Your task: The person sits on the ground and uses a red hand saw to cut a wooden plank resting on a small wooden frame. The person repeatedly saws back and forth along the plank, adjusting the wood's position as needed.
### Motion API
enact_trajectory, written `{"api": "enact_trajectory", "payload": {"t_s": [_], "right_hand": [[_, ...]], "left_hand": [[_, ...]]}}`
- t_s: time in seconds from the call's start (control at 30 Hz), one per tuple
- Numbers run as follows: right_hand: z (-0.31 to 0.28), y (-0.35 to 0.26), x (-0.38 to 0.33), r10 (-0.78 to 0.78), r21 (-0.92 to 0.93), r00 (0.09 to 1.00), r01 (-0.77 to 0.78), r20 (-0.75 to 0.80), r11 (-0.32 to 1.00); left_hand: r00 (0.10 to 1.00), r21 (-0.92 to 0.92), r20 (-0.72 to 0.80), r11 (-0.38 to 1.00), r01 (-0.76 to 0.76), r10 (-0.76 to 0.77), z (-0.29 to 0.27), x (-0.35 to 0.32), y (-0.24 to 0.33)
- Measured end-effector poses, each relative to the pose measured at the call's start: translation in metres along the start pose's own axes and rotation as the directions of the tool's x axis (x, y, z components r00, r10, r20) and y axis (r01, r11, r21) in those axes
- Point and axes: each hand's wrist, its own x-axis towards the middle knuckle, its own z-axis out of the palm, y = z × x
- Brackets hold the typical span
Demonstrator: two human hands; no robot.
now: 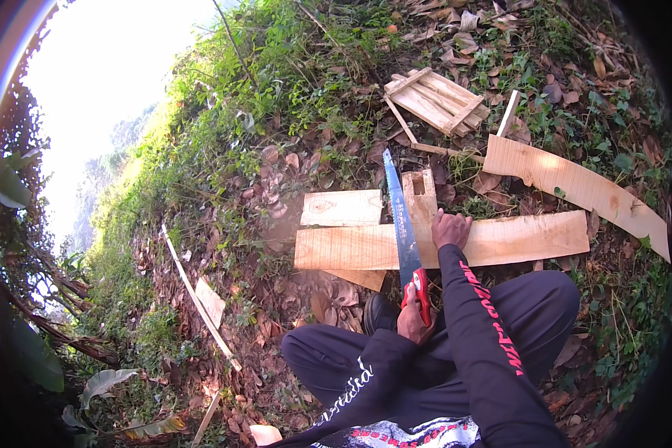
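Observation:
My left hand [415, 322] is wrapped round the red handle of a handsaw [397, 205]. Its long dark blade points away from me and crosses the wide pale wooden board [523, 239] lying sideways before my knees. To the right of the blade, my right hand [452, 228] presses on that board, its fingers bent at the far edge. Beyond the board, a wooden piece with a square hole [420, 194] pokes out, seemingly from underneath. A short wooden plank [342, 207] lies left of the blade, and a corner of another wood piece [360, 278] shows below the board.
A slatted wooden panel [439, 103] rests on leaf litter farther off. A long curved-looking plank [575, 181] lies at right. Thin wooden strips [198, 302] lie down the left. Green undergrowth [276, 82] surrounds the spot, and my bent legs [534, 302] flank the work.

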Motion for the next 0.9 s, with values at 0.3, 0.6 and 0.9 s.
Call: {"api": "enact_trajectory", "payload": {"t_s": [0.3,0.6,0.9], "right_hand": [[0.0006,0.0002,-0.0003,0.005,0.018,1.000,-0.005,-0.006,1.000],[0.0026,0.0002,-0.0002,0.013,0.007,1.000,-0.013,0.018,1.000],[-0.0035,-0.0011,-0.0016,-0.004,0.023,1.000,0.003,0.024,1.000]], "left_hand": [[1.000,-0.022,-0.004,1.000,0.020,-0.020,0.0010,-0.0004,0.0005],[0.999,-0.016,-0.032,1.000,-0.024,0.024,0.0001,-0.0002,0.0017],[1.000,-0.035,-0.009,0.999,0.003,-0.003,-0.0005,-0.0002,0.0011]]}}
